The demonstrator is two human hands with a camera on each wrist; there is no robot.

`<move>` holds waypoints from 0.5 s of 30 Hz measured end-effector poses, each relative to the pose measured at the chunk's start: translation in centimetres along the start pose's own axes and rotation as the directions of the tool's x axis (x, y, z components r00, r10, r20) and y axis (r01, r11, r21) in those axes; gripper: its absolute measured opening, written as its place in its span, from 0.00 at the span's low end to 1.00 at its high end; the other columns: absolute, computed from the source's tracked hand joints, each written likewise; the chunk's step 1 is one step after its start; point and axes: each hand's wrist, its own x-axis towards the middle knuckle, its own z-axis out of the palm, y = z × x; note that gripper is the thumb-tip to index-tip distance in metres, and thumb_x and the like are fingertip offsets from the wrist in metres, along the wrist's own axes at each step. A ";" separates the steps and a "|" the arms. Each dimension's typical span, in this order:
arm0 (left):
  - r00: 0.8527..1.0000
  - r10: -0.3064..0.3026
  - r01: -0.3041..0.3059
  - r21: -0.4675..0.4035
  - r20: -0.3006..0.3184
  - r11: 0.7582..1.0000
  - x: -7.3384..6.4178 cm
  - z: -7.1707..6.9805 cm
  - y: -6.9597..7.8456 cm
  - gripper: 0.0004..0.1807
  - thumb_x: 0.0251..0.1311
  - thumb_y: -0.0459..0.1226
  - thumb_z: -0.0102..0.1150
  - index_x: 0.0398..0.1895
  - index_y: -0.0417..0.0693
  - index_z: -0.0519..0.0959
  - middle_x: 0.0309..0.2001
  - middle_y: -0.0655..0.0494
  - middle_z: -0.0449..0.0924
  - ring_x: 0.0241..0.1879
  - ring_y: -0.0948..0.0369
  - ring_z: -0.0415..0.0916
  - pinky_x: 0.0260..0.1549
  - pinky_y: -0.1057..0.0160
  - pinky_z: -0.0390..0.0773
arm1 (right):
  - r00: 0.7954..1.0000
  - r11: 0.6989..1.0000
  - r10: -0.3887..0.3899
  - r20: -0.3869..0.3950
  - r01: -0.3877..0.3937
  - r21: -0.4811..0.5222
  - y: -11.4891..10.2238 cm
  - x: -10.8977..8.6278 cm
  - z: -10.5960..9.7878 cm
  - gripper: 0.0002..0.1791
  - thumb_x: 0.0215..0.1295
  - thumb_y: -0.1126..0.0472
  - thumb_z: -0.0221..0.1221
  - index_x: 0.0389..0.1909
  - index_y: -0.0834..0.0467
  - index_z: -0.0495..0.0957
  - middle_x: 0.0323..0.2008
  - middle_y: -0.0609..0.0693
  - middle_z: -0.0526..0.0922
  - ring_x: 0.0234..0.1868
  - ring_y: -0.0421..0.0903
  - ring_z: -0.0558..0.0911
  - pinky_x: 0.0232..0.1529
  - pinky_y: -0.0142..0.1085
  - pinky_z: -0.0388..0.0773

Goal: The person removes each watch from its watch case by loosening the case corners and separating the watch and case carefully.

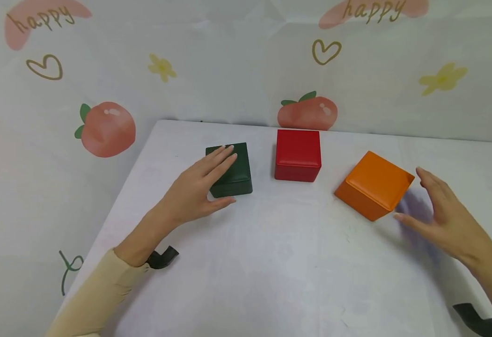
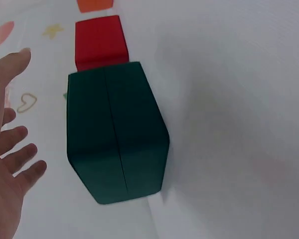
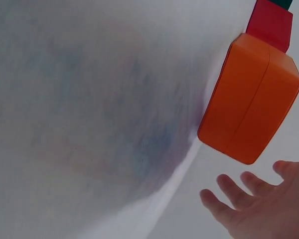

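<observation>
Three lidded boxes stand in a loose row on the white table. My left hand [image 1: 199, 189] hovers over the left side of the green box [image 1: 239, 175], hiding part of its lid. In the left wrist view, the fingers are spread and a gap separates them from the green box [image 2: 117, 134]. To the right, the orange box [image 1: 376, 185] sits turned at an angle. Beside it my right hand [image 1: 448, 220] is held with thumb and fingers apart; the right wrist view shows its fingers clear of the orange box [image 3: 249, 99]. Between these two boxes is the red box [image 1: 298, 154], untouched.
The white tabletop [image 1: 271, 267] stretches in front of the boxes. Behind it hangs a pale sheet [image 1: 229, 89] printed with peaches, hearts and flowers. A black strap [image 1: 163, 257] shows at the left wrist, another black strap [image 1: 475, 320] at the right.
</observation>
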 end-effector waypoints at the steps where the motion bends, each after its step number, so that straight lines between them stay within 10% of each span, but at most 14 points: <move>1: 1.000 0.014 -0.014 -0.015 -0.006 1.000 0.3 0.2 0.2 0.48 0.54 0.48 0.73 0.74 0.41 0.62 0.74 0.45 0.61 0.73 0.48 0.58 0.67 0.50 0.66 | 1.000 1.000 0.006 0.005 -0.006 0.008 -0.1 0.0 0.1 0.60 0.56 0.56 0.72 0.80 0.45 0.41 0.77 0.63 0.49 0.70 0.69 0.56 0.65 0.72 0.44; 5: 0.999 0.047 -0.048 -0.066 -0.023 0.997 1.2 0.8 0.8 0.44 0.54 0.46 0.73 0.71 0.41 0.66 0.71 0.46 0.64 0.71 0.52 0.62 0.65 0.57 0.69 | 1.000 0.999 -0.013 0.002 0.012 0.034 -0.2 0.3 0.7 0.63 0.53 0.59 0.74 0.80 0.45 0.39 0.76 0.62 0.51 0.67 0.65 0.59 0.76 0.42 0.47; 8: 0.999 0.049 -0.051 -0.098 -0.023 0.994 1.4 1.3 1.1 0.41 0.55 0.45 0.73 0.71 0.42 0.67 0.71 0.48 0.65 0.69 0.55 0.63 0.62 0.59 0.72 | 0.999 0.997 -0.049 -0.006 0.050 0.057 -0.2 0.6 1.1 0.66 0.50 0.62 0.75 0.80 0.44 0.39 0.75 0.63 0.53 0.65 0.64 0.61 0.62 0.13 0.47; 15: 0.998 0.066 -0.067 -0.187 -0.011 0.980 2.2 2.6 2.1 0.39 0.57 0.46 0.71 0.70 0.44 0.68 0.71 0.51 0.65 0.68 0.57 0.64 0.63 0.63 0.70 | 0.999 0.993 -0.045 -0.018 0.047 0.105 -0.6 1.0 1.5 0.65 0.46 0.65 0.77 0.80 0.51 0.43 0.70 0.68 0.58 0.60 0.71 0.65 0.51 0.06 0.52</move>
